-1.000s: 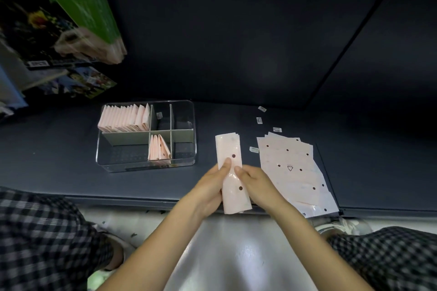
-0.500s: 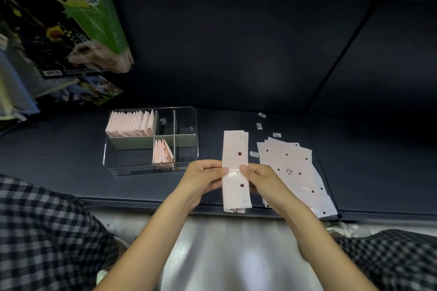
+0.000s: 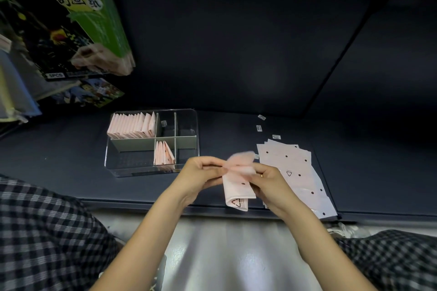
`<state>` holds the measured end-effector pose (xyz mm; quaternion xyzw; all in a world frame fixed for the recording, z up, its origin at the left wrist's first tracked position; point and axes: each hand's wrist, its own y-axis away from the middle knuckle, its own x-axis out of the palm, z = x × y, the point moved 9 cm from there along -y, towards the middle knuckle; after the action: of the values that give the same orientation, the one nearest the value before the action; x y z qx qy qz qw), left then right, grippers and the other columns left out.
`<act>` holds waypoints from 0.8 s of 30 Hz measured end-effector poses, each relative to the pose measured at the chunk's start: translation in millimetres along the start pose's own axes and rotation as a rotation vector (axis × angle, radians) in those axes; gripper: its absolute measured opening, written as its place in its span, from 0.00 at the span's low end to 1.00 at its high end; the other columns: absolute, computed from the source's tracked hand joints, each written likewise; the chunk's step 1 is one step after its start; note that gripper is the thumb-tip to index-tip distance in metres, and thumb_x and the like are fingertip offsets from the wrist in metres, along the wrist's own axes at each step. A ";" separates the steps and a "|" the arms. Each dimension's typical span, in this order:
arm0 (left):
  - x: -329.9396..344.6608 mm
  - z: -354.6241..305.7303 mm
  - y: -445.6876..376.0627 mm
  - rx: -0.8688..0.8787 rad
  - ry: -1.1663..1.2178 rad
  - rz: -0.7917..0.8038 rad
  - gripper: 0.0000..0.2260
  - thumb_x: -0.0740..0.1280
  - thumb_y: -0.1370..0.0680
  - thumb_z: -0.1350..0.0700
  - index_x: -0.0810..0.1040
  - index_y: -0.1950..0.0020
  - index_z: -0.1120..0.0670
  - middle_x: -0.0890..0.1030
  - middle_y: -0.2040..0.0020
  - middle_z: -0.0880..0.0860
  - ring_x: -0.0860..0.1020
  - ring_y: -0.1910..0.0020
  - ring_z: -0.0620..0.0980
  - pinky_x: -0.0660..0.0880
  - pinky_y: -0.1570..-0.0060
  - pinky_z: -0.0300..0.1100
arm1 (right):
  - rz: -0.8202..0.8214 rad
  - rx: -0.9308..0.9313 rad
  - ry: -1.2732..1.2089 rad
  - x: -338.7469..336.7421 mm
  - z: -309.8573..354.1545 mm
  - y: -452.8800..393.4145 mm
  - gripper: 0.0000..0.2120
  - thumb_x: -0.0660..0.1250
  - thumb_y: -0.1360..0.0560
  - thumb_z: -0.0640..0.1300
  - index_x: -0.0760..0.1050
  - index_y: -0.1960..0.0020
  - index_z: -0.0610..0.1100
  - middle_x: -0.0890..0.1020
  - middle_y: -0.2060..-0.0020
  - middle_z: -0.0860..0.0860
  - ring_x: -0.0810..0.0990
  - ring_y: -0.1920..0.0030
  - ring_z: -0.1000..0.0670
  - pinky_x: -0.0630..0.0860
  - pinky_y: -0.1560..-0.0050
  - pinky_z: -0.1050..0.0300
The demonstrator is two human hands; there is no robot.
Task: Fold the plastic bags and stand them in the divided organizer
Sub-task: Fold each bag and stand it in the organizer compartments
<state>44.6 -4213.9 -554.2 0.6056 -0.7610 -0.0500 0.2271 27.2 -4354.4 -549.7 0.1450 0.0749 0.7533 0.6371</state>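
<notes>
Item in hand: one pink plastic bag (image 3: pixel 237 186), already a narrow strip, held just above the near edge of the dark shelf (image 3: pixel 59 160); half a second ago I had it lying full length, now its far end is blurred and swinging back toward me, so I judge the crosswise fold is under way; left hand (image 3: pixel 201 173) pinches the strip's left edge at mid-length, fingers curled; right hand (image 3: pixel 266 178) pinches the right edge likewise; unfolded stack of bags (image 3: pixel 298 172) lies just right of my hands; clear divided organizer (image 3: pixel 151 171) sits to the left, back-left compartment full of standing folded bags (image 3: pixel 131 126), a front middle compartment holding a few; once creased, this one should join those few.
</notes>
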 end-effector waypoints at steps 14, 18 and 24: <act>8.8 10.0 0.9 -0.107 0.095 0.002 0.10 0.64 0.21 0.54 0.82 0.50 0.58 0.84 0.56 0.56 0.83 0.57 0.49 0.78 0.61 0.38 | -0.072 -0.143 0.029 -3.9 11.3 1.6 0.17 0.62 0.25 0.30 0.84 0.59 0.47 0.85 0.61 0.50 0.81 0.63 0.55 0.76 0.64 0.66; 8.0 18.6 1.9 -0.124 0.039 -0.052 0.07 0.69 0.24 0.57 0.83 0.55 0.60 0.84 0.59 0.55 0.82 0.60 0.47 0.77 0.62 0.36 | -0.066 -0.151 0.073 -3.5 8.8 0.7 0.17 0.61 0.25 0.30 0.84 0.57 0.47 0.85 0.59 0.49 0.82 0.59 0.52 0.78 0.58 0.63; -5.1 -4.4 -0.3 0.156 -0.247 -0.214 0.07 0.71 0.26 0.62 0.83 0.64 0.53 0.83 0.65 0.50 0.79 0.64 0.46 0.77 0.62 0.38 | -0.043 -0.038 -0.033 -3.2 -8.9 -7.3 0.17 0.56 0.21 0.38 0.81 0.46 0.50 0.84 0.53 0.50 0.82 0.52 0.53 0.78 0.53 0.60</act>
<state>47.6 -4208.3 -551.8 0.6884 -0.7157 -0.0885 0.0776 31.7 -4355.6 -560.7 0.1437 0.0530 0.7383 0.6569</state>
